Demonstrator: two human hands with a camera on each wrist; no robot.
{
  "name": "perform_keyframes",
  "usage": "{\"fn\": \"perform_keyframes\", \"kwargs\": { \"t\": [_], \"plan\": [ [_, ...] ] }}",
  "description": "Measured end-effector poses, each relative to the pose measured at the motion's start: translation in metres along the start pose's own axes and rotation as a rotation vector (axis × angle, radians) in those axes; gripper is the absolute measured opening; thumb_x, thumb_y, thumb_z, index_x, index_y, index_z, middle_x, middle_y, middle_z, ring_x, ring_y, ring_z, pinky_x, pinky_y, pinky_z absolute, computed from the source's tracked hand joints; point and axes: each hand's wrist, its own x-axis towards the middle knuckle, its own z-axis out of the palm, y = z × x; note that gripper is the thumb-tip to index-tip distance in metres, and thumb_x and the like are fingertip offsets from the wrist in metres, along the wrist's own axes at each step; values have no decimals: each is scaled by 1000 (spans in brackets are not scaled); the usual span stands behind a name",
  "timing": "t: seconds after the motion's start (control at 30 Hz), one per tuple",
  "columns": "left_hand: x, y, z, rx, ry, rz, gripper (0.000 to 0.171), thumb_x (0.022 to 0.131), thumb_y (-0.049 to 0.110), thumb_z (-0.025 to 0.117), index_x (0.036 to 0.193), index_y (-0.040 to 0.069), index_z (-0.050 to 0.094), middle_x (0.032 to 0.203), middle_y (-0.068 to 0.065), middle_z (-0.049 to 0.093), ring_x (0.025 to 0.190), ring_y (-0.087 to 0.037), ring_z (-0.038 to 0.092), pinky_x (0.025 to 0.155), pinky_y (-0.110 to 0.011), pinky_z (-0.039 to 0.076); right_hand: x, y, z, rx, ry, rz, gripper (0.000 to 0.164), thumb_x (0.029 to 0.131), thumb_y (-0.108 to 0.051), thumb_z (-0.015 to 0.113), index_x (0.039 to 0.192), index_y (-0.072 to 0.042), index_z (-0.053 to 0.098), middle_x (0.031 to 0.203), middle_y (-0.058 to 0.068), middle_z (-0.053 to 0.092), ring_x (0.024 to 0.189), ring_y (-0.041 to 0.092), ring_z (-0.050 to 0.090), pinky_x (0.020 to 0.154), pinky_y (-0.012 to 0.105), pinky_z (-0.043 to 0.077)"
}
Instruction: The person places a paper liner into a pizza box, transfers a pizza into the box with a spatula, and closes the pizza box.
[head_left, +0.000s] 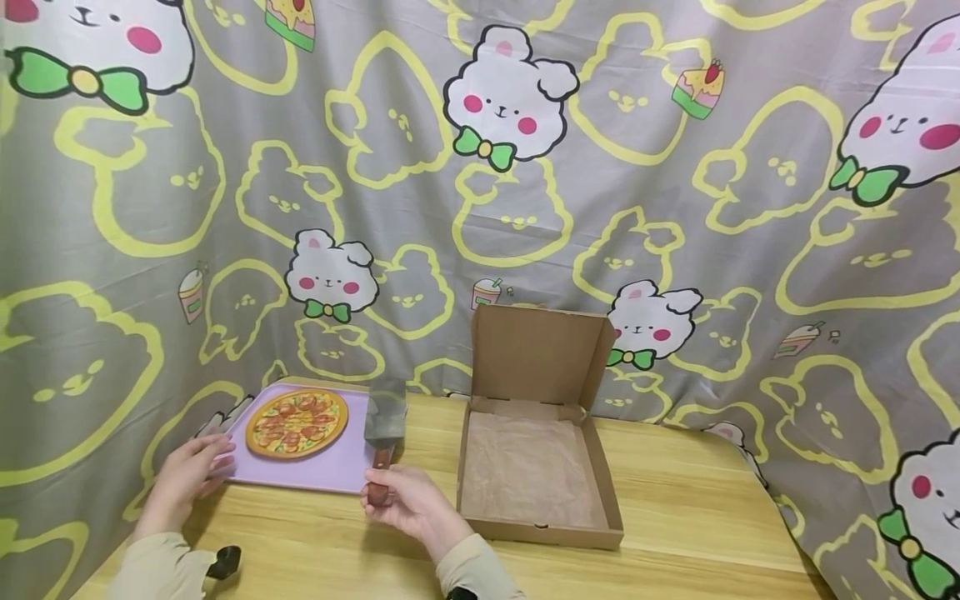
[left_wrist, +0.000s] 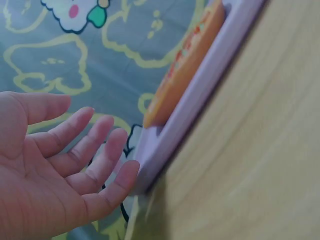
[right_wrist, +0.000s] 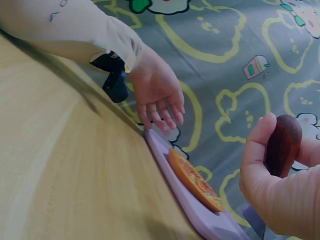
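Observation:
A round toy pizza [head_left: 297,423] lies on a flat purple tray [head_left: 330,477] at the left of the table. My right hand [head_left: 416,502] grips the brown wooden handle [right_wrist: 284,145] of a wide metal spatula [head_left: 386,410]. Its blade points away from me, over the tray's right edge; whether it touches the tray I cannot tell. At the tray's near left corner is my left hand [head_left: 186,477], its fingers spread and relaxed, with nothing held. In the left wrist view the little finger is close to the tray's rim [left_wrist: 150,165]; contact is unclear.
Right of the tray stands a cardboard pizza box [head_left: 542,536], lid raised at the back, brown paper [head_left: 528,471] lining its bottom. A patterned curtain [head_left: 420,208] hangs behind and beside the wooden table [head_left: 690,500].

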Motion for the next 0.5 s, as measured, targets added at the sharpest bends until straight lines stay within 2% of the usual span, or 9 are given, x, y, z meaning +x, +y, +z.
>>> {"fn": "perform_keyframes", "kwargs": {
  "t": [0.1, 0.23, 0.4, 0.5],
  "plan": [
    [-2, 7, 7, -46, 5, 16, 62, 103, 35, 44, 141, -12, 31, 81, 33, 57, 80, 10, 61, 76, -20, 56, -2, -4, -4, -22, -12, -20, 9, 93, -8, 57, 90, -9, 49, 69, 2, 59, 62, 11, 56, 58, 18, 49],
    [-3, 21, 22, -49, 31, 64, 55, 103, 35, 45, 137, -8, 41, 81, 33, 56, 80, 10, 60, 77, -22, 56, -5, -11, -9, -38, -22, -35, 9, 93, -8, 57, 92, -10, 48, 69, 2, 59, 62, 10, 56, 56, 17, 49],
    [-4, 42, 44, -68, 31, 90, 57, 103, 36, 43, 140, -8, 36, 82, 33, 55, 81, 10, 58, 77, -20, 53, -9, -19, -12, -24, -19, -42, 9, 93, -6, 56, 93, -10, 47, 69, 3, 58, 61, 11, 56, 56, 17, 49],
    [-4, 52, 57, -109, 27, 97, 51, 103, 34, 45, 136, -4, 42, 81, 31, 58, 81, 8, 58, 76, -19, 53, -11, -22, -14, -13, -18, -51, 9, 94, -6, 56, 94, -9, 47, 70, 3, 58, 61, 10, 56, 56, 17, 49]
  ]
}}
